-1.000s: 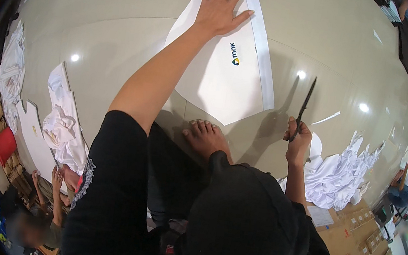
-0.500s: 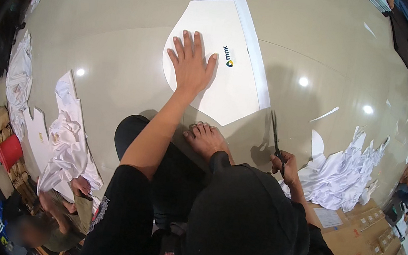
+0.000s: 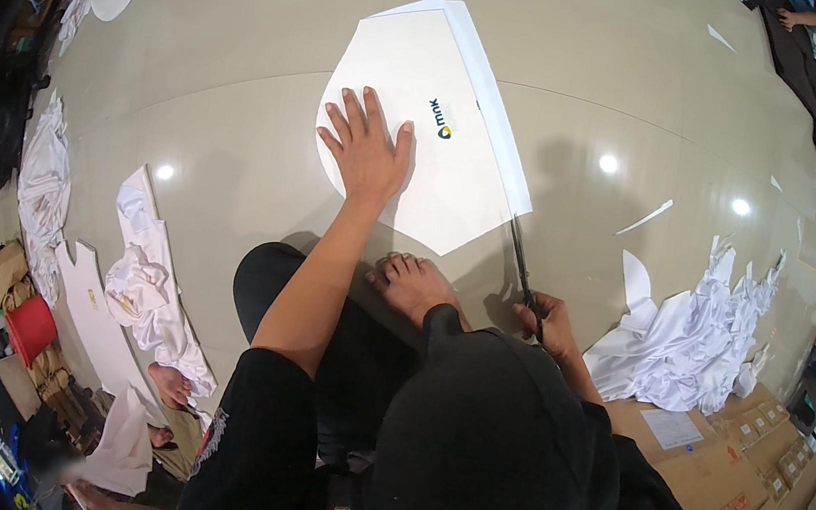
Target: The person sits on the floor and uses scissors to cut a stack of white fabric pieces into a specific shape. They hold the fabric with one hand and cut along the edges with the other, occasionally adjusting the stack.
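My left hand point(image 3: 364, 154) lies spread on the left part of a white cut piece point(image 3: 441, 188), which has a small printed logo and rests on a second white layer that shows along its right and top edges. My right hand point(image 3: 541, 321) grips black scissors point(image 3: 519, 266) below and to the right of the piece. The scissor tips reach the lower right corner of the white layers; whether the blades close on them I cannot tell. My bare foot point(image 3: 410, 280) is just below the piece.
White fabric scraps point(image 3: 680, 337) lie at the right on the tiled floor point(image 3: 622, 58), above cardboard boxes point(image 3: 723, 492). More white pieces point(image 3: 143, 285) lie at the left, beside a co-worker's limbs point(image 3: 172, 384). Other people's hands handle dark cloth point(image 3: 792, 67) and white cloth at the top corners.
My left hand has slid down and leftward from the top of the piece. My right hand has lowered the scissors from upright, bringing the tips to the piece's lower right corner.
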A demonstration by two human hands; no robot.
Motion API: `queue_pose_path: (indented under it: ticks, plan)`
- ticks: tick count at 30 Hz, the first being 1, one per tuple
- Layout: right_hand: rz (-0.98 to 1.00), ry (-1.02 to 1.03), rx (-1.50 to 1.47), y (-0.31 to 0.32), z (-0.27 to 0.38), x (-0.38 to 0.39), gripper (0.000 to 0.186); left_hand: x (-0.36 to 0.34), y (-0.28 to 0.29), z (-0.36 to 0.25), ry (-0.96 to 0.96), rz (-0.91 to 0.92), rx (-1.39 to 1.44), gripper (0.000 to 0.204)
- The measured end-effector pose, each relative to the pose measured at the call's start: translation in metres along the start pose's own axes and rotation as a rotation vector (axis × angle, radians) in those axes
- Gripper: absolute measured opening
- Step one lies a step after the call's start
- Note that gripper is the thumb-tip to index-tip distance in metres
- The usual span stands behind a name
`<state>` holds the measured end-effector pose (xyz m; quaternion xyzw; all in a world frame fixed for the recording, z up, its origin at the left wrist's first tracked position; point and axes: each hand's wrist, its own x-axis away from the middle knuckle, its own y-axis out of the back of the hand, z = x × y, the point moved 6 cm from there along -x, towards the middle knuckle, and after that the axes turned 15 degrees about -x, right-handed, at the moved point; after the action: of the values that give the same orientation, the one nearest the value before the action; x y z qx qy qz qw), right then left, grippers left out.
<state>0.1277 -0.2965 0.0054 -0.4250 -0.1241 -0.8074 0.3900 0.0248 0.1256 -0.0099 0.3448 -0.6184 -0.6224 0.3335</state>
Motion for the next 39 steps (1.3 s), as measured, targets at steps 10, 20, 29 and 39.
queue_pose_path:
  ticks: [10, 20, 29, 39]
  plan:
    - [-0.029, -0.020, 0.001, -0.002, 0.003, -0.001, 0.022, 0.002, 0.001, -0.001, -0.002, -0.012, -0.002, 0.089]
    - [0.026, -0.003, -0.050, -0.008, 0.003, -0.012, 0.024, 0.002, 0.003, -0.002, -0.009, -0.013, 0.006, 0.089]
    - [0.024, 0.008, -0.058, -0.009, 0.009, -0.018, 0.024, 0.002, 0.002, -0.001, -0.006, -0.013, -0.004, 0.089]
    - [0.015, 0.001, -0.013, -0.006, 0.009, -0.019, 0.023, 0.002, 0.003, -0.001, -0.009, -0.026, -0.012, 0.089]
